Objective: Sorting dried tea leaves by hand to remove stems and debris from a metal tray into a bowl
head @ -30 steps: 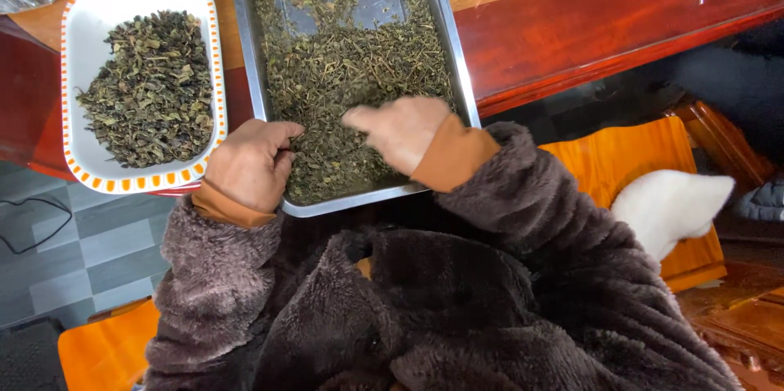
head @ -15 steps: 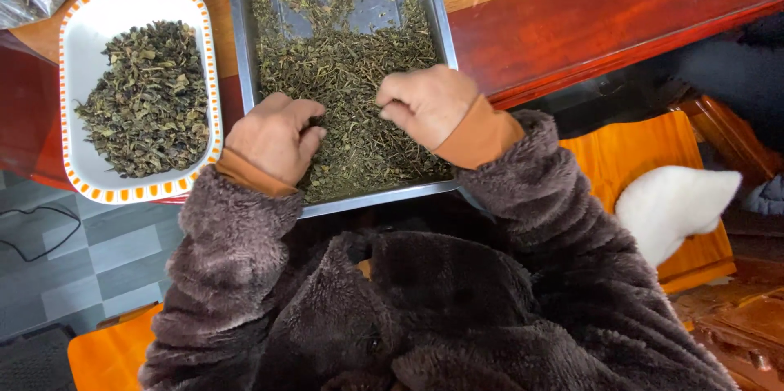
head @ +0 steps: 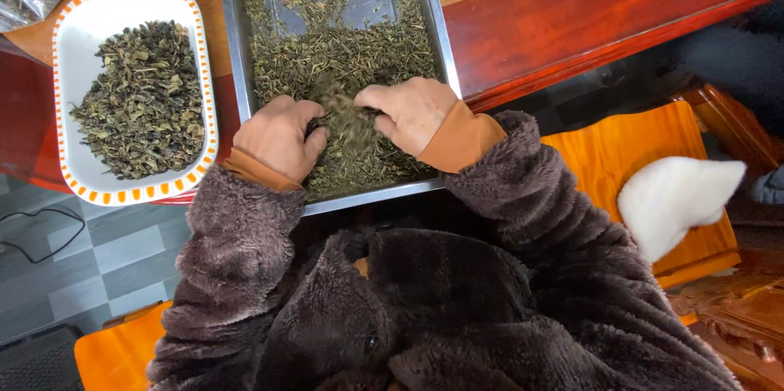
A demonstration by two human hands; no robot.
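Fuzzy dark-brown sleeves, orange cuffs

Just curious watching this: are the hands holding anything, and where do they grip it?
Both the left hand and right hand pinch a loose clump of dried leaves between their fingertips, above the metal tray.

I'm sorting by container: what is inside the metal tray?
The metal tray holds loose dried green leaves, thin at the far end where bare metal shows. The left hand and right hand cover the leaves beneath them.
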